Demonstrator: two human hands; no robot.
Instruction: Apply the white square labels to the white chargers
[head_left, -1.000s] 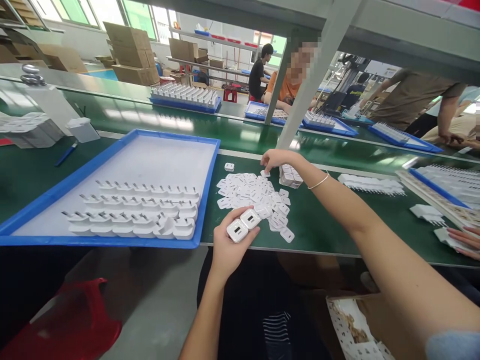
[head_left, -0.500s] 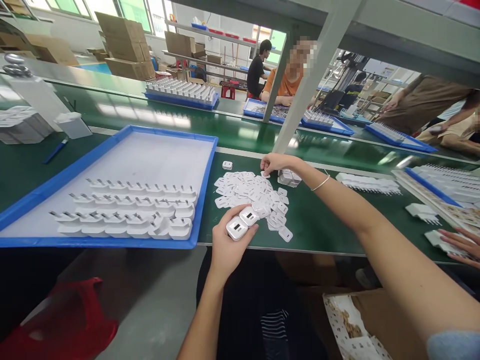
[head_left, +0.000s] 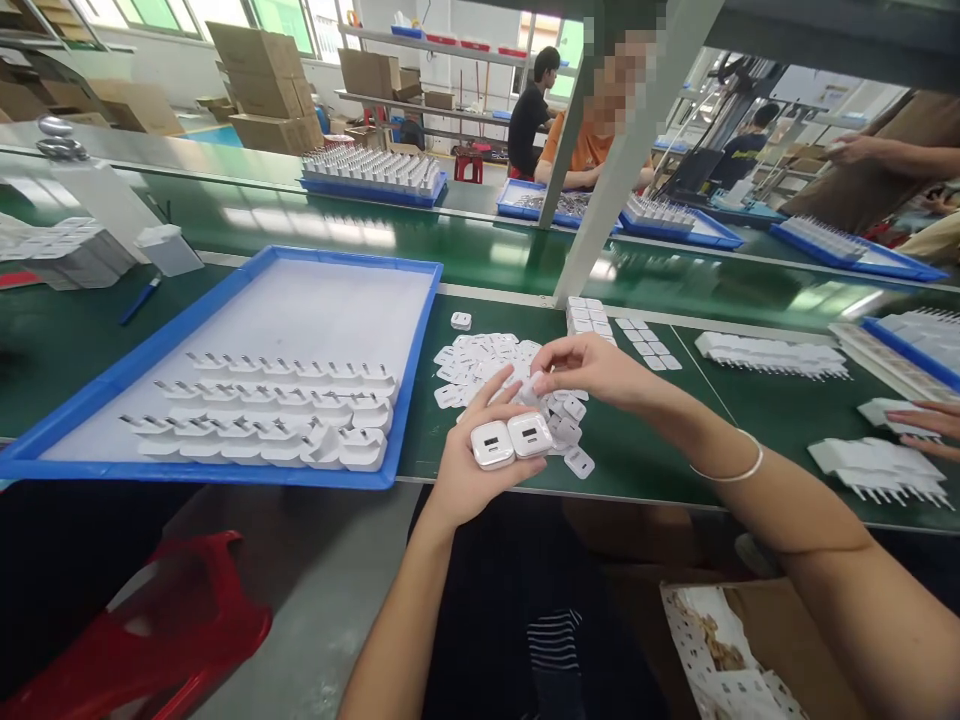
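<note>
My left hand (head_left: 469,470) holds two white chargers (head_left: 511,442) over the bench (head_left: 637,460) edge, fingers wrapped around them. My right hand (head_left: 592,368) pinches a small sticker (head_left: 529,385). A loose grip could drop the chargers.

– Where is the tray (head_left: 112,385) placed?
– On the table (head_left: 660,450), at the left; rows of chargers (head_left: 277,420) are laid in its near half.

– And to its right?
– A pile of labels (head_left: 487,365) is spread on the table just beside the tray. Two chargers (head_left: 511,441) are held in the left hand (head_left: 469,465) at the pile's near edge (the right hand (head_left: 592,370) is just behind them, over the pile).

– Farther right?
– More chargers (head_left: 772,355) are lined up, well apart from the pile.
</note>
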